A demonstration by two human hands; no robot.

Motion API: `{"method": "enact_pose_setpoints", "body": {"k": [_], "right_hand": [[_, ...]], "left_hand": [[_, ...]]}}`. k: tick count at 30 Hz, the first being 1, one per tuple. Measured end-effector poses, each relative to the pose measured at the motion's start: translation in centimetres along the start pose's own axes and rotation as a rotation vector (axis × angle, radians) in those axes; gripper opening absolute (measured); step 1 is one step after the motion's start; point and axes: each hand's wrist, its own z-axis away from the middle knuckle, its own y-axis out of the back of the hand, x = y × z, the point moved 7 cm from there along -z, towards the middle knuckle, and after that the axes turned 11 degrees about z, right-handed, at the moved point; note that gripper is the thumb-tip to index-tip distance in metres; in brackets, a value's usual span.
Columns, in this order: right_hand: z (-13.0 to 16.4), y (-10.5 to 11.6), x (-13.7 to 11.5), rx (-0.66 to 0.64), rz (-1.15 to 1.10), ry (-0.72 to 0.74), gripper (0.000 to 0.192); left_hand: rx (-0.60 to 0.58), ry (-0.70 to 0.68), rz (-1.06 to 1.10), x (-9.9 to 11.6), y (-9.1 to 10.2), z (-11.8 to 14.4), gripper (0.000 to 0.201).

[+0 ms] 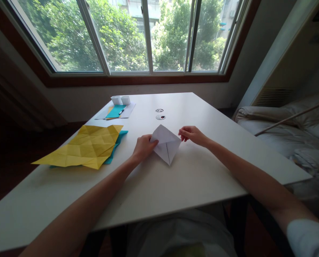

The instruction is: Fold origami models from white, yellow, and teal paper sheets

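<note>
A folded sheet of white paper [165, 142], diamond-shaped with a crease or slit down its lower half, is held up a little over the white table [202, 178]. My left hand [144, 147] grips its left corner, thumb on the near face and fingers behind. At the paper's right corner is my right hand [189, 135], its fingers curled and pinched together. The fingertips seem to meet that corner, though the contact is too small to make out clearly.
Left on the table lies a large creased yellow sheet [92, 144] over a teal sheet [116, 146]. Further back are white and teal papers [116, 111], a pen [122, 110] and two small white folded boxes [120, 100]. Two round items [160, 117] lie near the middle. A sofa [277, 121] stands right.
</note>
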Motion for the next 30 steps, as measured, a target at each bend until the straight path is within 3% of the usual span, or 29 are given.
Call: {"method": "enact_pose_setpoints", "body": {"k": [6,16,22,30], "right_hand": [[0.2,-1.8,0.0,-0.171,-0.19,-0.025,0.031],[0.4,-2.2,-0.7,-0.157,-0.107,0.071,0.032],[0.3,-2.1,-0.9,-0.03,0.055,0.116,0.028],[0.1,-1.8,-0.1,-0.107,-0.052,0.114,0.021]], "left_hand": [[-0.005,-0.006,-0.019,0.4,-0.1,0.1,0.029],[-0.02,-0.019,0.002,0.6,-0.3,0.1,0.029],[-0.055,-0.029,0.037,0.7,-0.8,0.2,0.031],[-0.037,-0.012,0.046,0.3,-0.6,0.1,0.031]]}}
